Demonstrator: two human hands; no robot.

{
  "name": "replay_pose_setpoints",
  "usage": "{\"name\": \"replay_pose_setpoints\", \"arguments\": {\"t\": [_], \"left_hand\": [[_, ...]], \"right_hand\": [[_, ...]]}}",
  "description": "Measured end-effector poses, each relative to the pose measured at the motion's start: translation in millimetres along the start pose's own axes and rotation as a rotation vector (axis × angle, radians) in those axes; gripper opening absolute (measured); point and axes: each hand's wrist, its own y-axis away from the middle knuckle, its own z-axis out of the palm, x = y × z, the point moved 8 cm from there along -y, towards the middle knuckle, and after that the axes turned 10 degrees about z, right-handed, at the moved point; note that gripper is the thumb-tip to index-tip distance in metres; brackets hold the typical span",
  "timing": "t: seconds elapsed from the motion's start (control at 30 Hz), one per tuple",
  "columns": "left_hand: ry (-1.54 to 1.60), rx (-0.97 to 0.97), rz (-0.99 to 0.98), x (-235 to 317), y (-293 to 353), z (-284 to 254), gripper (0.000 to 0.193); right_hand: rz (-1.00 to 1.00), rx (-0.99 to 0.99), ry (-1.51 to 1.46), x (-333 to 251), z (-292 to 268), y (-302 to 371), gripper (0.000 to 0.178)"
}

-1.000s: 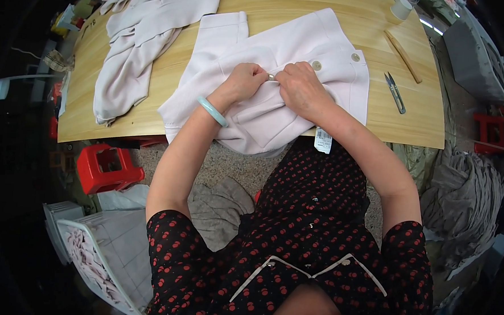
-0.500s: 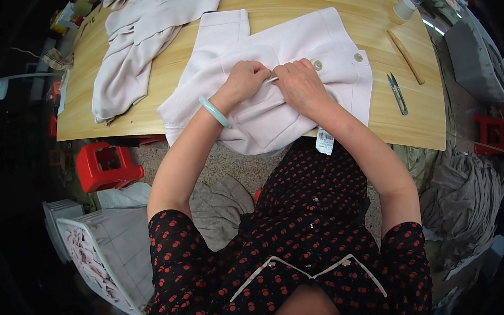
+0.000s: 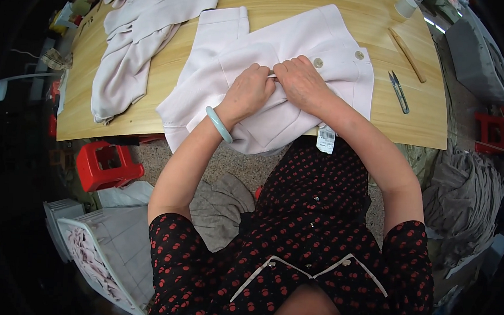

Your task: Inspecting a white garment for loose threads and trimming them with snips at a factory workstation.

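Observation:
A pale pink knit garment with large round buttons lies bunched over the table's near edge. My left hand, a pale green bangle on its wrist, pinches a fold of the cloth. Right beside it my right hand grips the same fold, its fingers closed. Both sets of fingertips nearly meet, and a thin pale edge of cloth shows between them. What lies under the fingers is hidden. From the garment's lower edge hangs a white paper tag.
Thread snips and a wooden stick lie on the table's right, with a white cup behind. Another pale pink garment lies at left. A red stool, a white bin and grey cloth stand below.
My left hand has shifted slightly right and turned, with its fingers curled further over the cloth. The right hand stays nearly in place, still gripping the fold.

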Motion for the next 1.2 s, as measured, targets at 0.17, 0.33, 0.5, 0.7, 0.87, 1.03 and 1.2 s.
{"name": "replay_pose_setpoints", "arguments": {"t": [0.17, 0.33, 0.5, 0.7, 0.87, 1.03, 1.2], "left_hand": [[-0.103, 0.020, 0.026, 3.7, 0.6, 3.4, 0.017], [-0.135, 0.048, 0.068, 3.9, 1.8, 3.7, 0.013], [-0.209, 0.035, 0.108, 4.1, 0.2, 6.8, 0.010], [-0.146, -0.014, 0.077, -1.5, -4.5, 4.6, 0.011], [-0.131, -0.034, 0.077, -5.8, -6.9, 5.5, 0.012], [-0.161, -0.053, 0.113, -4.9, -7.5, 5.9, 0.011], [-0.206, -0.052, 0.128, -3.3, -4.4, 7.0, 0.010]], "right_hand": [[-0.005, -0.034, 0.009, -0.2, -0.2, -0.3, 0.008], [-0.015, -0.045, 0.008, -1.3, -0.6, 0.5, 0.009], [-0.013, -0.098, -0.018, 1.7, 3.2, -1.1, 0.009], [0.030, -0.142, -0.064, 4.8, 8.6, -4.3, 0.008], [-0.007, -0.091, 0.043, 0.2, 7.2, -3.4, 0.007], [-0.025, -0.084, 0.038, 2.7, 10.1, -2.9, 0.008], [-0.035, -0.141, 0.015, 5.4, 11.6, -3.3, 0.007]]}}
